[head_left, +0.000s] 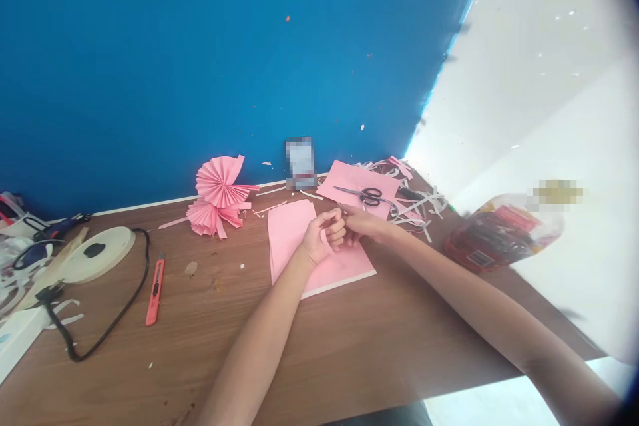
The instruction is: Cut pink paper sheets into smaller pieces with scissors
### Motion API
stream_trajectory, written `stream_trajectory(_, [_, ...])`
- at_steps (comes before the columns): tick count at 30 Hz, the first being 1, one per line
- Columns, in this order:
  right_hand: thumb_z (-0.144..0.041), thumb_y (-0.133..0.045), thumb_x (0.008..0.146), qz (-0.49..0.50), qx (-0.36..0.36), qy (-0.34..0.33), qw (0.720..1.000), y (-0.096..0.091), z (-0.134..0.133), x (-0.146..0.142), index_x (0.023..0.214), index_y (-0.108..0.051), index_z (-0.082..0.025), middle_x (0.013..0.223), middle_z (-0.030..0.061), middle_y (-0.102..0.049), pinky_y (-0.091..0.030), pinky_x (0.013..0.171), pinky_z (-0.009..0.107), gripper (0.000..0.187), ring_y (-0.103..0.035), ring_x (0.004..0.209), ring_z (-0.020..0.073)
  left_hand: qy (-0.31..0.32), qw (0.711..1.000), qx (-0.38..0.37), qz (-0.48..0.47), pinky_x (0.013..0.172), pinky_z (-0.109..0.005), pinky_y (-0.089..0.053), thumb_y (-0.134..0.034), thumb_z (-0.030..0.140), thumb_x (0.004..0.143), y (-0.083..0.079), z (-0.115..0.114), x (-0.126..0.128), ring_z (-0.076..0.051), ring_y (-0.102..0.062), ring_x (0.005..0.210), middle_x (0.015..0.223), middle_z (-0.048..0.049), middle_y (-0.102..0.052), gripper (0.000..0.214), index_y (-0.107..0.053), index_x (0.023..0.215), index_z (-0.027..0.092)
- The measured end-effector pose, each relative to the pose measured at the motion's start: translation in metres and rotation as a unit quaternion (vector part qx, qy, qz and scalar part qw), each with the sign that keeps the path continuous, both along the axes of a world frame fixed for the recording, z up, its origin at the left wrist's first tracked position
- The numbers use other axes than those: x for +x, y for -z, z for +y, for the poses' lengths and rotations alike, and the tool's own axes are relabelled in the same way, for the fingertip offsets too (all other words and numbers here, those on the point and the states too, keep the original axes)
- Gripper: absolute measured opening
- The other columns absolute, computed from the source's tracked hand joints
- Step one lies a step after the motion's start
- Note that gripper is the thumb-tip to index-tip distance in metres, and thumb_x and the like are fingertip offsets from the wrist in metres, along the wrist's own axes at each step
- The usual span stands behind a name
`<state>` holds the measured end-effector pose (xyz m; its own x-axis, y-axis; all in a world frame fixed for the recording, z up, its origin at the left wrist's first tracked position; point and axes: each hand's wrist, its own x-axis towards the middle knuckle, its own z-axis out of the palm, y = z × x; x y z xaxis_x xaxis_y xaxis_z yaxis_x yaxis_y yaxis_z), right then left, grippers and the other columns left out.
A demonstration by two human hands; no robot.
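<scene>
Pink paper is set near the middle of the counter, closer to the back edge than to the front edge. It looks light and thin, so it should be easy to lift, but it could be torn if pulled hard. It is likely a bit stiff, as folds are kept well in the pink paper fans, left of it by the back edge. It is best held by an edge or a corner, with a soft pinch.

The paper is plain and flat, with straight sides. More than one sheet seems to be piled up, since the left edges do not quite match. Part of it is hidden by the hands.

The left hand is held over the paper with its fingers curled in. The right hand is held close beside it, fingers bent. It cannot be told whether the hands are touching, or whether anything is pinched in them. Toward the counter's back right corner, scissors are laid on another pink sheet.
</scene>
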<state>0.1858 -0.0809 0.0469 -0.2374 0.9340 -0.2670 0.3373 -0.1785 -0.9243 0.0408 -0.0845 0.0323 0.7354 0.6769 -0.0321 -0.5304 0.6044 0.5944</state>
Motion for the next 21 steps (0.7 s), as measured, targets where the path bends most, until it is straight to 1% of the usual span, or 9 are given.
stream_trajectory(2, [-0.034,-0.057,0.080,-0.031,-0.041,0.002,0.999,-0.002,0.006,0.009,0.090,-0.053,-0.020,0.049,0.0055,-0.063,-0.043,0.035,0.027,0.018,-0.058,0.040,0.0197,-0.010,1.000,-0.006,0.007,0.039,-0.020,-0.011,-0.051,0.024,0.082,0.001,0.001,0.001,-0.006,-0.013,0.040,0.050,0.0072,-0.015,0.014,-0.047,0.073,0.016])
stream_trajectory(4, [-0.042,-0.060,0.078,-0.081,-0.055,0.006,0.995,-0.002,0.013,0.019,0.083,-0.054,-0.019,0.050,0.0076,-0.063,-0.042,0.035,0.028,0.024,-0.055,0.038,0.0189,-0.033,0.999,-0.017,0.004,0.038,-0.020,-0.012,-0.052,0.024,0.083,0.003,0.003,0.001,-0.005,-0.015,0.040,0.052,0.0076,-0.015,0.014,-0.048,0.074,0.015])
stream_trajectory(7, [-0.048,-0.063,0.075,-0.159,-0.015,0.013,0.987,-0.002,0.020,0.034,0.064,-0.055,-0.020,0.041,0.0073,-0.057,-0.039,0.035,0.028,0.032,-0.050,0.033,0.0171,-0.070,0.997,-0.032,-0.010,0.038,-0.020,-0.012,-0.054,0.025,0.083,0.007,0.005,0.002,-0.005,-0.015,0.039,0.052,0.0081,-0.015,0.014,-0.048,0.074,0.015])
stream_trajectory(9, [-0.049,-0.062,0.076,-0.212,0.024,0.033,0.976,-0.001,0.024,0.044,0.054,-0.053,-0.020,0.036,0.0072,-0.053,-0.039,0.038,0.030,0.038,-0.048,0.032,0.0169,-0.084,0.996,-0.041,-0.010,0.037,-0.020,-0.012,-0.055,0.025,0.082,0.009,0.007,0.004,-0.005,-0.016,0.038,0.051,0.0084,-0.015,0.014,-0.049,0.075,0.015])
stream_trajectory(12, [-0.046,-0.056,0.080,-0.292,0.060,0.056,0.953,-0.003,0.028,0.056,0.047,-0.053,-0.020,0.037,0.0083,-0.052,-0.041,0.047,0.033,0.042,-0.050,0.037,0.0185,-0.083,0.996,-0.042,0.003,0.038,-0.020,-0.012,-0.057,0.026,0.081,0.011,0.007,0.009,-0.005,-0.018,0.038,0.050,0.0085,-0.018,0.014,-0.049,0.076,0.015])
stream_trajectory(14, [-0.042,-0.053,0.082,-0.320,0.074,0.061,0.942,-0.007,0.030,0.061,0.051,-0.057,-0.019,0.042,0.0087,-0.055,-0.042,0.053,0.033,0.039,-0.053,0.043,0.0198,-0.079,0.996,-0.033,0.008,0.038,-0.020,-0.012,-0.058,0.027,0.081,0.012,0.006,0.013,-0.005,-0.019,0.038,0.050,0.0085,-0.019,0.015,-0.050,0.076,0.015])
stream_trajectory(17, [-0.035,-0.051,0.082,-0.346,0.107,0.069,0.929,-0.017,0.028,0.060,0.069,-0.064,-0.017,0.055,0.0089,-0.062,-0.041,0.059,0.031,0.025,-0.058,0.055,0.0212,-0.089,0.996,-0.022,0.001,0.037,-0.020,-0.013,-0.059,0.028,0.080,0.013,0.003,0.018,-0.005,-0.019,0.038,0.049,0.0085,-0.019,0.016,-0.050,0.076,0.015])
stream_trajectory(19, [-0.030,-0.052,0.079,-0.382,0.138,0.074,0.911,-0.027,0.021,0.054,0.081,-0.065,-0.016,0.067,0.0103,-0.065,-0.038,0.060,0.029,0.019,-0.059,0.064,0.0215,-0.101,0.995,-0.021,0.001,0.037,-0.019,-0.014,-0.060,0.029,0.080,0.012,0.001,0.020,-0.005,-0.019,0.038,0.050,0.0085,-0.019,0.017,-0.051,0.076,0.015])
stream_trajectory(21, [-0.023,-0.049,0.078,-0.410,0.192,0.090,0.887,-0.037,0.013,0.045,0.089,-0.063,-0.016,0.081,0.0113,-0.067,-0.036,0.061,0.027,0.019,-0.059,0.072,0.0214,-0.105,0.994,-0.016,0.016,0.036,-0.018,-0.014,-0.062,0.035,0.080,0.009,0.002,0.021,-0.004,-0.020,0.038,0.051,0.0085,-0.020,0.022,-0.052,0.078,0.015])
